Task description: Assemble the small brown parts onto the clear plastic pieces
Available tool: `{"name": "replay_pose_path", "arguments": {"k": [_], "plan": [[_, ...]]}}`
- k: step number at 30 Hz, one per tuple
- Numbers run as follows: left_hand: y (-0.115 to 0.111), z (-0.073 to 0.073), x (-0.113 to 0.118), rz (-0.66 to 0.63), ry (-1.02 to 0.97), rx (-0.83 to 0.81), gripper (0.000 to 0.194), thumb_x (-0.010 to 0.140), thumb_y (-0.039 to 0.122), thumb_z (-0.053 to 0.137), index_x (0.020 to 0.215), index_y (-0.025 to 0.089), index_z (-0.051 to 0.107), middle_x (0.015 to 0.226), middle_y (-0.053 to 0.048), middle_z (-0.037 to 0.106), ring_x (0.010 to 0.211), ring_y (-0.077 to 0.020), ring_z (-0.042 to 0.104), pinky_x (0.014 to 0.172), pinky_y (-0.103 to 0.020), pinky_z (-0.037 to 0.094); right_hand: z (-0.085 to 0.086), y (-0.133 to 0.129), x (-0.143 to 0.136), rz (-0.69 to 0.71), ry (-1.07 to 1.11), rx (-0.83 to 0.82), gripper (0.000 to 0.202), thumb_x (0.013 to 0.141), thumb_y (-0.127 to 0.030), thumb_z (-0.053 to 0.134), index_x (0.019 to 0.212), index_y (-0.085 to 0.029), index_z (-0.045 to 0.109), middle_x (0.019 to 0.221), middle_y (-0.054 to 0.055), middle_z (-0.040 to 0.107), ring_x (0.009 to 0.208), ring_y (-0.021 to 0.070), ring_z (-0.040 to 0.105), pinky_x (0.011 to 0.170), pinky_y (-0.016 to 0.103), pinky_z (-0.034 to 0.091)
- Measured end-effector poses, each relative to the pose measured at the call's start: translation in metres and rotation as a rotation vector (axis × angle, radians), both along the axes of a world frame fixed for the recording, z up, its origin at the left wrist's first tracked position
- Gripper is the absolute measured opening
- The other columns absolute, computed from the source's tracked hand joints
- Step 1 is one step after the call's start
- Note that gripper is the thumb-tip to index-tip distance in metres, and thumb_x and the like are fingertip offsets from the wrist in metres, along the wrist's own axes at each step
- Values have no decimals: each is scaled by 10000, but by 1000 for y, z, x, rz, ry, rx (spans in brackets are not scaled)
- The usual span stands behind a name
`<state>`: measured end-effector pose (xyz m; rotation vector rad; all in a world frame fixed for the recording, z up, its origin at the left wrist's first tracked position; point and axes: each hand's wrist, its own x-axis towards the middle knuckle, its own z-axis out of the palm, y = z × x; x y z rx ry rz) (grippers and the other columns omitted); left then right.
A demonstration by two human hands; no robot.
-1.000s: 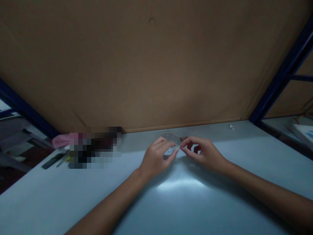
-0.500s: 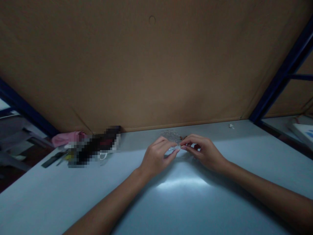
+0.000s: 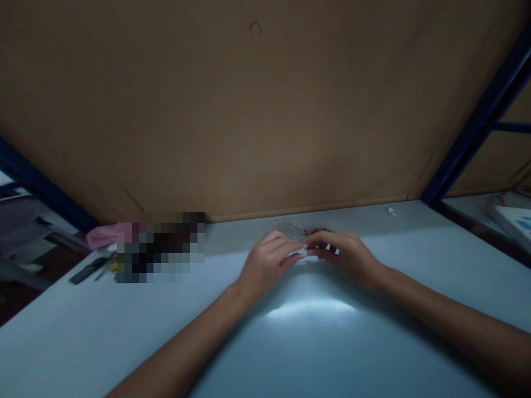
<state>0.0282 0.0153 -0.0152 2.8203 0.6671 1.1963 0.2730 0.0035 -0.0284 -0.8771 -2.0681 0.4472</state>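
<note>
Above the table, my left hand pinches a small clear, plastic-looking piece between thumb and fingers. My right hand meets it from the other side, its fingertips closed on the piece's right end. What exactly the piece is, I cannot make out. Just behind the hands lies a loose pile of clear, glassy bits. To its right are several small brown bead-like pieces, partly hidden by my right hand.
The pale table meets a brown board wall at the back. On the left are a pink cloth, a dark flat tool and a pixelated patch. A small white scrap lies back right, near a blue post.
My right hand has shifted slightly and its fingers have drawn closer together. More of the brown bits show behind it. Both hands stay at the clear piece.
</note>
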Motion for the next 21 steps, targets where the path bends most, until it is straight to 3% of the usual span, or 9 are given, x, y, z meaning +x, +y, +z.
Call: {"name": "replay_pose_path", "arguments": {"k": [6,17,21], "plan": [[-1,1,0,-30,8,18,129,1027,229,676,1116,183,757,1029,-62,811,913,-197,710,851,-376,598,-2,-1,2,7,-42,57,206,1055,-331,596,1140,-243,763,972,62,820,814,206,773,735,321,580],[-4,-1,2,-38,-27,50,118,1004,274,718,1055,173,753,954,-59,810,838,-188,716,808,-352,598,0,-7,-2,1,-19,48,243,1075,-377,589,1094,-235,785,760,24,779,639,167,733,620,267,548],[-5,-1,1,34,-7,40,187,1024,273,684,1175,174,734,1005,-75,804,898,-208,714,810,-353,593,-2,-8,-4,-37,-31,138,251,1076,-378,587,1162,-217,759,928,64,817,656,160,730,637,274,555]]}}
